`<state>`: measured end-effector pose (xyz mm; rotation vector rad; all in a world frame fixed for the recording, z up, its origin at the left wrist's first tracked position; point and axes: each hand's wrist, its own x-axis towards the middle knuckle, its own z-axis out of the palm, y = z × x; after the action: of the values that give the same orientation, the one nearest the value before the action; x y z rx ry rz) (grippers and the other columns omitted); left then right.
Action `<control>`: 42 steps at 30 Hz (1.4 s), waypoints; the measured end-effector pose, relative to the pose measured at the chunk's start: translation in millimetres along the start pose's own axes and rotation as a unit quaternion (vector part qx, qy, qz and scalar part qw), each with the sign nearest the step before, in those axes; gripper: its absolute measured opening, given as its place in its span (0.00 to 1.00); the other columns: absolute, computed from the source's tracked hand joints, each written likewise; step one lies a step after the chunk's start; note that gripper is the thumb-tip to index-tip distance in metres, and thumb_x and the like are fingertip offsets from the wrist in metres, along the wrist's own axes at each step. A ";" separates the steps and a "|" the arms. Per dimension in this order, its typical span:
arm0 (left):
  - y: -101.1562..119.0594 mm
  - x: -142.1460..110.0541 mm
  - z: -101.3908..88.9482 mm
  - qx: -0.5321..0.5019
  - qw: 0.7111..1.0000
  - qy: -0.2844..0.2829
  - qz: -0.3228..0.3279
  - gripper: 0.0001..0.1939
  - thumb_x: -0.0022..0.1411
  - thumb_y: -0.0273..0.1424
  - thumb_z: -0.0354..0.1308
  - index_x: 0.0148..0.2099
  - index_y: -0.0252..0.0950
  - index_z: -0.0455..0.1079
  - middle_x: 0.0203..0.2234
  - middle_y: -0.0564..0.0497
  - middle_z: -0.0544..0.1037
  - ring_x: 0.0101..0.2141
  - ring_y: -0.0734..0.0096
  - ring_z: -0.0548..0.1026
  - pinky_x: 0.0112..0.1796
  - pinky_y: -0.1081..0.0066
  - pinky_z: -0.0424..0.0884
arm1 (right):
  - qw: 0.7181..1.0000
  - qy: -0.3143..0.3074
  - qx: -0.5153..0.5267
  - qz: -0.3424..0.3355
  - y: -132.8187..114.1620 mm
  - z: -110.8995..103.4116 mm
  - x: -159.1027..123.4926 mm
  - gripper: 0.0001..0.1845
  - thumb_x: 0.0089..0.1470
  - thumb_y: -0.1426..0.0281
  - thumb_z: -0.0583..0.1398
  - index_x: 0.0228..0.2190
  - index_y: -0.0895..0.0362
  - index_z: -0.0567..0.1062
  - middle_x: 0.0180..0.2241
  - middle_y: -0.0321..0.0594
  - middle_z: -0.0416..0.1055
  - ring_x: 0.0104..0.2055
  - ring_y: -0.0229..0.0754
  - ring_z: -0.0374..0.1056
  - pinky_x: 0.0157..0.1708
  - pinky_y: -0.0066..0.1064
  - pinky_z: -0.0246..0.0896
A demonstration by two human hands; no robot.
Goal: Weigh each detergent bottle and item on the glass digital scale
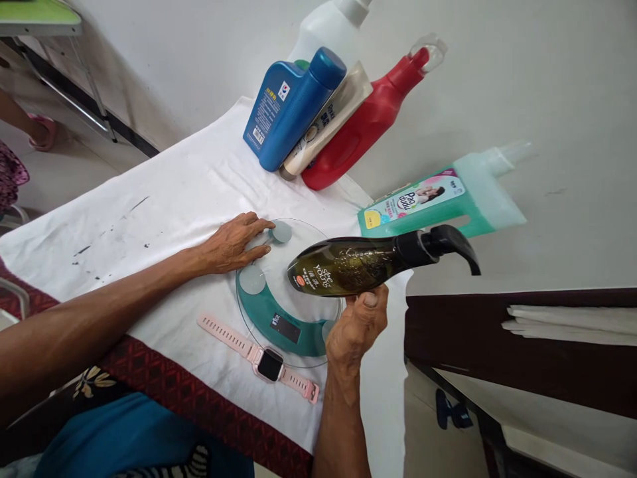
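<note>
A dark green pump bottle [343,265] is gripped between the thumb and fingers of the right hand [359,325] over a round glass scale [271,312], whose rim is touched by the left hand [236,244], its thumb and fingers spread apart. A pink watch [269,364] is laid out between the forearms, on a white cloth [184,179]. Beyond the hands, blue [293,109], red [361,129] and green bottles [438,202] are lined near the wall [522,99].
</note>
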<state>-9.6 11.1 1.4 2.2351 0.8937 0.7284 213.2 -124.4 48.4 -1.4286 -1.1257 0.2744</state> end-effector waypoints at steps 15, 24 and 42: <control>0.5 0.3 0.2 0.004 1.000 -0.001 0.000 0.24 0.74 0.42 0.53 0.66 0.37 0.68 0.49 0.41 0.74 0.48 0.56 0.75 0.53 0.52 0.74 | 0.999 -0.021 -0.028 0.008 2.8 -3.6 -1.3 0.27 0.66 0.47 0.56 0.48 0.56 0.78 0.40 0.43 0.74 0.50 0.52 0.73 0.54 0.49 0.69; -2.2 0.1 1.1 0.006 1.000 0.001 0.009 0.24 0.74 0.42 0.53 0.66 0.37 0.67 0.49 0.41 0.75 0.48 0.55 0.74 0.53 0.51 0.75 | 1.000 -0.026 -0.012 0.010 3.5 -2.9 -0.8 0.27 0.66 0.47 0.56 0.49 0.55 0.79 0.43 0.43 0.74 0.53 0.53 0.72 0.55 0.49 0.68; -1.7 -0.3 0.0 0.008 1.000 -0.004 0.008 0.24 0.74 0.42 0.52 0.66 0.37 0.67 0.49 0.41 0.74 0.49 0.54 0.74 0.53 0.51 0.74 | 0.999 -0.035 -0.041 0.008 4.5 -4.7 -0.7 0.29 0.66 0.46 0.55 0.50 0.56 0.78 0.41 0.45 0.74 0.50 0.54 0.73 0.51 0.49 0.70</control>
<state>-10.5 11.9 0.1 2.2609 0.8815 0.7219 218.4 -127.0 45.2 -1.5109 -1.1950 0.2929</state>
